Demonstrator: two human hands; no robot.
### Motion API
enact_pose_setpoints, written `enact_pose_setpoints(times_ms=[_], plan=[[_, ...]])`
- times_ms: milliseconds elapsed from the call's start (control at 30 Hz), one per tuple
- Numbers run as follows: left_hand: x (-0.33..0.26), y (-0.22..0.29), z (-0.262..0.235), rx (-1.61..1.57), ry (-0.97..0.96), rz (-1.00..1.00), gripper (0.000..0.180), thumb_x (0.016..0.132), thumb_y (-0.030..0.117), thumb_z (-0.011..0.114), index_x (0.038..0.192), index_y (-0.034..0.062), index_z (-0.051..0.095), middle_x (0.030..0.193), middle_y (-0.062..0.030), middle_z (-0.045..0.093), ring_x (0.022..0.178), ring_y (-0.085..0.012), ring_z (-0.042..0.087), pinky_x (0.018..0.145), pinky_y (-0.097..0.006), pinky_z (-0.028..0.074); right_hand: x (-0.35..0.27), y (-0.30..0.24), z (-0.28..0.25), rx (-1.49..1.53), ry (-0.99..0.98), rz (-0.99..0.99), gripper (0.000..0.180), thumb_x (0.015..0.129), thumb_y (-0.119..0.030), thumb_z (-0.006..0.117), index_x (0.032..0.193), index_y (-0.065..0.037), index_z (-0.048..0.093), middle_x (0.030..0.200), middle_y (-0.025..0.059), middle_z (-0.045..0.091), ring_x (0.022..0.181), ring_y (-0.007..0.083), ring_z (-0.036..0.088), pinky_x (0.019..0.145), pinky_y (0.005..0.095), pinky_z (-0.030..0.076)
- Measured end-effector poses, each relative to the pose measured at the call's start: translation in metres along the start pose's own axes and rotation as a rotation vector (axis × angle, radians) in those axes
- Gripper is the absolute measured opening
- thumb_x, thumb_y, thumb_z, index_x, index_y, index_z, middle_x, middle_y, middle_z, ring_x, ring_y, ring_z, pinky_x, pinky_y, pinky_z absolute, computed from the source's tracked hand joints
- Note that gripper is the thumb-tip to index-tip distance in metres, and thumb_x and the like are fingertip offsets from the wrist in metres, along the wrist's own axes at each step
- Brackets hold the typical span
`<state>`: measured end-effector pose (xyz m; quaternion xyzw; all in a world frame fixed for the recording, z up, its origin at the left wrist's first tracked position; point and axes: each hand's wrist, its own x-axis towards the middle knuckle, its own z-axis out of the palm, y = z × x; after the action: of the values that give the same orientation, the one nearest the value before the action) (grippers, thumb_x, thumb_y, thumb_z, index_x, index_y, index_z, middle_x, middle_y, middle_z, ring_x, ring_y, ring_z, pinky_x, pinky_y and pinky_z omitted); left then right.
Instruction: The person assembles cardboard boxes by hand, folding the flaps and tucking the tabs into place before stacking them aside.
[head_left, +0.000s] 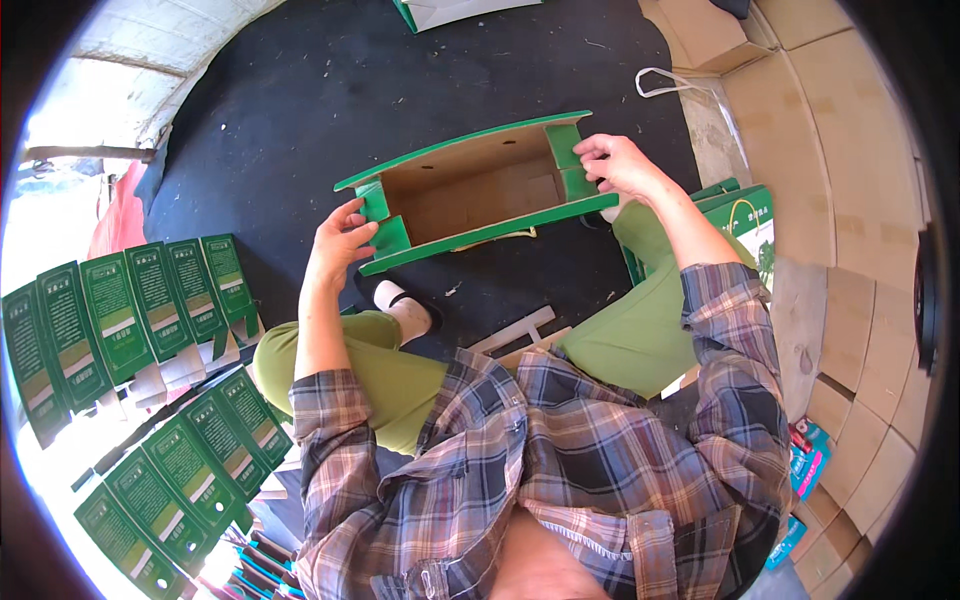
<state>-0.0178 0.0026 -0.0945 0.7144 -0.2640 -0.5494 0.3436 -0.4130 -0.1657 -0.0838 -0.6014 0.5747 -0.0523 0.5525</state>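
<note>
Over a black floor (pixel 280 110), an open green box (pixel 475 190) is centred. The left hand (pixel 335 240), loosely curled, holds its left end; the right hand (pixel 620 166) likewise holds its right.

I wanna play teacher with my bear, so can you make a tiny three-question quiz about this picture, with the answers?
1. True or false: the green box is closed on top.
2. Where is the right grip? A) under the box B) at the box's right end C) on the person's knee
3. Fill in: the green panels on the left stand in ____ rows.

Key: 1. False, it is open. 2. B. 3. Two.
</note>
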Motion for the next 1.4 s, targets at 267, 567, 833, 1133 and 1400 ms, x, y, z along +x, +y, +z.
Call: enact_pose_setpoints(times_ms=[267, 567, 833, 1133, 1400], plan=[[-0.01, 0.008, -0.008, 0.082, -0.28, 0.09, 0.087, 0.071, 0.032, 0.082, 0.14, 0.0014, 0.04, 0.134, -0.0183, 0.05, 0.123, -0.0287, 0.047, 0.102, -0.041, 0.039, 0.002, 0.0, -0.002, 0.015, -0.138, 0.052, 0.044, 0.096, -0.027, 0.052, 0.134, -0.005, 0.048, 0.13, 0.0138, 0.054, 0.103, 0.0204, 0.059, 0.084, 0.0361, 0.05], [-0.006, -0.001, 0.007, 0.335, -0.078, 0.241, 0.061, 0.075, 0.015, 0.075, 0.131, 0.0075, 0.053, 0.126, -0.0133, 0.058, 0.111, -0.0276, 0.058, 0.097, -0.034, 0.043, 0.01, 0.009, 0.003, 0.037, -0.102, -0.138, 0.045, 0.093, -0.035, 0.056, 0.124, -0.003, 0.057, 0.123, 0.0155, 0.059, 0.101, 0.0241, 0.062, 0.091, 0.0368, 0.047], [-0.005, -0.004, 0.044, 0.963, 0.443, 0.564, 0.041, 0.07, 0.011, 0.075, 0.109, 0.0105, 0.064, 0.105, -0.0103, 0.058, 0.104, -0.0296, 0.053, 0.083, -0.039, 0.049, -0.028, -0.004, 0.035, -0.824, 0.204, -0.502, 0.058, 0.066, -0.017, 0.08, 0.12, -0.009, 0.059, 0.128, 0.0126, 0.051, 0.123, 0.0301, 0.044, 0.094, 0.0446, 0.045], [-0.019, 0.001, 0.063, 1.095, 0.169, 0.616, 0.058, 0.064, 0.019, 0.081, 0.118, 0.0089, 0.06, 0.113, -0.0114, 0.055, 0.106, -0.0317, 0.051, 0.087, -0.042, 0.048, -0.027, 0.01, 0.06, -1.077, 0.241, -0.559, 0.082, 0.059, -0.015, 0.084, 0.131, -0.008, 0.046, 0.125, 0.008, 0.05, 0.119, 0.0243, 0.045, 0.085, 0.04, 0.042], [-0.021, -0.005, 0.071, 1.347, 0.157, 0.606, 0.084, 0.055, 0.023, 0.086, 0.13, 0.014, 0.049, 0.118, -0.0102, 0.05, 0.113, -0.0298, 0.048, 0.091, -0.048, 0.043, -0.026, 0.005, 0.06, -1.056, 0.189, -0.551, 0.075, 0.059, -0.012, 0.082, 0.127, -0.008, 0.049, 0.116, 0.0062, 0.052, 0.111, 0.0243, 0.049, 0.082, 0.0407, 0.043]])
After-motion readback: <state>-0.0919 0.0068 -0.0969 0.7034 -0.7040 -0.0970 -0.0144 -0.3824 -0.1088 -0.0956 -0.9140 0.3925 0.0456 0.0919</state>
